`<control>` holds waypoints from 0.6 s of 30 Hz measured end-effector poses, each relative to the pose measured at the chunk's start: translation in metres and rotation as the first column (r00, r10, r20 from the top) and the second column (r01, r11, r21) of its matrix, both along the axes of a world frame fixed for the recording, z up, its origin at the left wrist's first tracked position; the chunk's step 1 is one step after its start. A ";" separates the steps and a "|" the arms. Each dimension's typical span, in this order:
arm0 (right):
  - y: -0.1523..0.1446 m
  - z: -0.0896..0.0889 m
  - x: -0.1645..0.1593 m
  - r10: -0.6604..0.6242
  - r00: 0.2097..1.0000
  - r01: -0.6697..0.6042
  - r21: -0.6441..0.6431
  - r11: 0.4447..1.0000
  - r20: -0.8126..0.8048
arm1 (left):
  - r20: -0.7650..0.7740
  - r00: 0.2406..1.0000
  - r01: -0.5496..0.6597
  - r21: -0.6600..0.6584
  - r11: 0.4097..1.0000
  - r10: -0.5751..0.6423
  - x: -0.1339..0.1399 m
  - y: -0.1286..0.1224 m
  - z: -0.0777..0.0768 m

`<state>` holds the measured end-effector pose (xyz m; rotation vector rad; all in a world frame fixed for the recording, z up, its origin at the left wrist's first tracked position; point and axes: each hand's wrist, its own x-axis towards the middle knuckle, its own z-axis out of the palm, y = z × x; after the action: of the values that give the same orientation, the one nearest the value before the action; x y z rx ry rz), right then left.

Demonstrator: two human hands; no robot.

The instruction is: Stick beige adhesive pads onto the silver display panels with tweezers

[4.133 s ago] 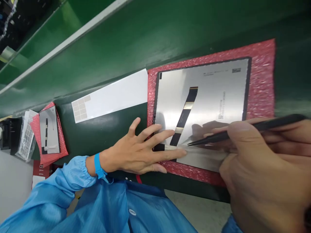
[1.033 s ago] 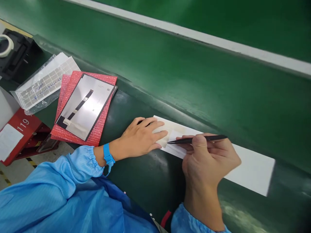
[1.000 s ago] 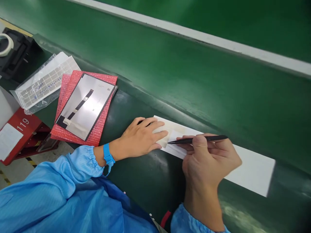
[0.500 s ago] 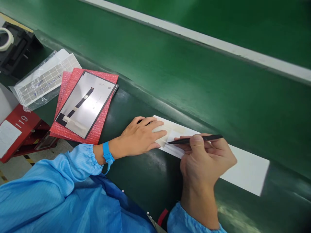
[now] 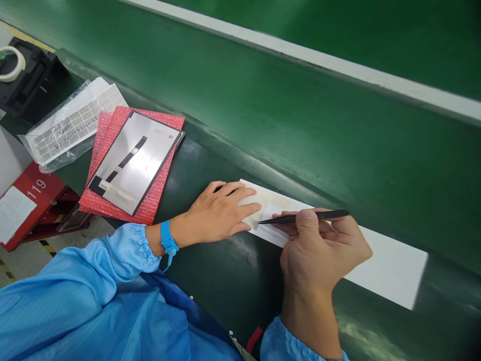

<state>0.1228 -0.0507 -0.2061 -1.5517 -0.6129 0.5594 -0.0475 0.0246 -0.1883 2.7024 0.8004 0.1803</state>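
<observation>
- Moved since about four seconds ago: left hand [image 5: 216, 213] and right hand [image 5: 319, 250], from an earlier panel over to a white strip [image 5: 391, 265]; since half a second ago, hardly any change in pose.
- Nearest, along the bottom: blue smock [image 5: 150, 311] with gathered cuffs, and a small red strip [image 5: 254, 339] by the near edge of the green table [image 5: 210, 281].
- On the left wrist: blue band [image 5: 167, 238] with a short dangling tail.
- On the left: grip released, palm down, fingers spread over the left end of the white strip, nothing grasped.
- On the right: grip clenched around black tweezers [image 5: 283, 219], tips pointing left, just beside the left thumb.
- Beneath both: white strip, flat on the table, slanting down to the right, middle partly covered, right end bare.
- By the tweezer tips: pale tan patches [image 5: 263, 203] on the strip; contact too small to tell.
- Farther left: silver panel [image 5: 154, 160] with a black ribbon cable [image 5: 127, 159], on pink bubble wrap [image 5: 152, 200].
- Beyond that: clear plastic bag [image 5: 63, 158] around gridded sheets [image 5: 71, 130] with blue handwriting.
- Far left: black fixture [image 5: 41, 75] and a roll of tape [image 5: 22, 62].
- Across the back: white rail [image 5: 338, 72].
</observation>
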 end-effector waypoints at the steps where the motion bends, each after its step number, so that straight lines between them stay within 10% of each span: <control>1: 0.000 -0.001 0.000 0.000 1.000 0.000 -0.004 1.000 0.004 | -0.002 1.000 -0.001 -0.004 1.000 0.001 0.000 0.000 0.000; 18: -0.005 -0.001 0.024 0.034 0.969 -0.014 0.081 0.997 -0.245 | 0.019 0.999 0.041 -0.077 0.996 -0.040 -0.005 0.008 -0.004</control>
<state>0.1472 -0.0557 -0.2067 -1.3765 -0.4585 0.7254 -0.0527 0.0331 -0.1924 2.6381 0.7314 0.1594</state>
